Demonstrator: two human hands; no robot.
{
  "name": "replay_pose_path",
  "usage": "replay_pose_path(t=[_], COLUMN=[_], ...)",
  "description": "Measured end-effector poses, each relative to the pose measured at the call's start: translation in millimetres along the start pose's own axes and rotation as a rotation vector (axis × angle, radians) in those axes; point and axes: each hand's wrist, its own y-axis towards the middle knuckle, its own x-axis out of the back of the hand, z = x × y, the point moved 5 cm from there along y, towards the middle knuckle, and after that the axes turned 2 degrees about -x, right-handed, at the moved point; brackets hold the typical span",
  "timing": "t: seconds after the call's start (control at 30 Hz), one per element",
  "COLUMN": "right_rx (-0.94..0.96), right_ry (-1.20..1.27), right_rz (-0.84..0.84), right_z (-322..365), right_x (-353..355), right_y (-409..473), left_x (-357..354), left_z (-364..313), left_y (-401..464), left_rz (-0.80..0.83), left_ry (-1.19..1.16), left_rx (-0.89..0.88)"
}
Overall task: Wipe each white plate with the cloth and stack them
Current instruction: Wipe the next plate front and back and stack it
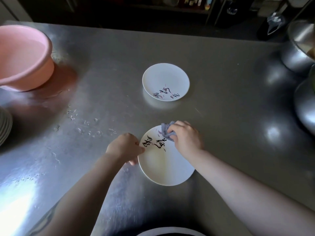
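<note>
I count two white plates lying singly on the steel counter (221, 79). The near plate (163, 166) sits in front of me, black brush lettering and small pink marks on its far half. My right hand (185, 138) grips one bunched bluish-purple cloth (166, 131) and presses it onto the plate's far rim, fingers curled round the wad. My left hand (125, 147) pinches the plate's left edge, thumb on top near the lettering, fingers tucked under the rim. The far plate (165, 82) rests well apart, toward the middle of the counter, with the same kind of lettering on its near side; nothing touches it.

At the left edge of the view I see one stack of plates (4, 126), only its rim lines showing, too cut off to count. Behind it stands one pink basin (25, 65). Water droplets (88, 128) are scattered on the counter between the basin and the near plate. On the right are metal bowls (300, 48), at least two, partly out of view.
</note>
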Motion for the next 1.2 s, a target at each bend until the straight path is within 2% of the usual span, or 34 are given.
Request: replay_pose_path(t=[0.1,0.27,0.37,0.53,0.6,0.7,0.9,1.1,1.2], right_rx=[0.069,0.052,0.021,0.055,0.110,0.135,-0.007,0.056,0.053], right_ry=[0.021,0.000,-0.056,-0.066,-0.014,-0.001,-0.041,0.032,0.031], right_rz=[0.021,0.052,0.013,-0.014,0.002,0.019,0.024,0.080,0.045], right_z=[16,8,-3,11,22,27,-7,2,-1], right_x=[-6,-4,1,-4,-6,-7,0,-1,1], right_y=[4,5,1,0,5,11,12,18,16], left_x=[12,9,8,8,18,23,21,19,18], left_z=[-20,-6,12,9,-4,-18,13,-1,0], left_y=[5,9,1,0,7,14,3,7,12], left_rz=[-0.310,-0.343,-0.399,-0.319,-0.381,-0.384,-0.436,-0.284,-0.251], left_ry=[0.074,-0.151,-0.187,0.018,0.058,0.001,-0.255,-0.028,-0.136], left_rx=[-0.099,-0.080,-0.026,-0.043,-0.075,-0.075,0.026,0.050,0.059])
